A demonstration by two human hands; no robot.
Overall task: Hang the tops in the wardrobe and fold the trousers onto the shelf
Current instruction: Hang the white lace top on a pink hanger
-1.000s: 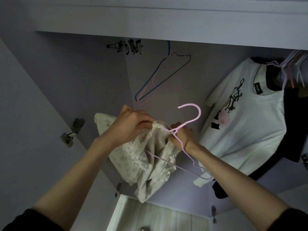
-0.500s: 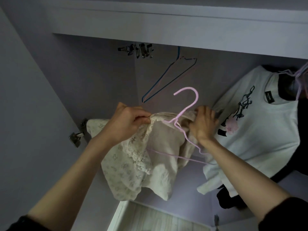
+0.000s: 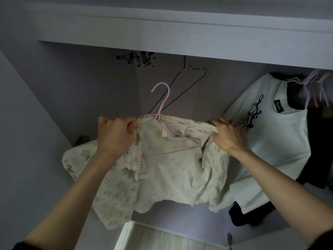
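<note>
A cream lace-trimmed top (image 3: 173, 170) is stretched out in front of the open wardrobe. My left hand (image 3: 115, 132) grips its left shoulder edge and my right hand (image 3: 227, 134) grips its right shoulder edge. A pink wire hanger (image 3: 162, 112) sits inside the neckline, with its hook sticking up above the collar and its lower bar showing against the inner fabric. The hook is free of the rail.
A white printed t-shirt (image 3: 273, 134) hangs at the right over a black garment (image 3: 317, 150), beside several pale hangers (image 3: 313, 87). Empty blue and pink hangers (image 3: 187, 82) hang at the middle. Door hinges (image 3: 138, 57) sit under the top shelf (image 3: 180, 40). The wardrobe door (image 3: 27, 141) stands at left.
My right hand moved right from the hanger's neck to the top's right shoulder, spreading the top wide. The hanger now sits inside the neckline, and the view tilted up.
</note>
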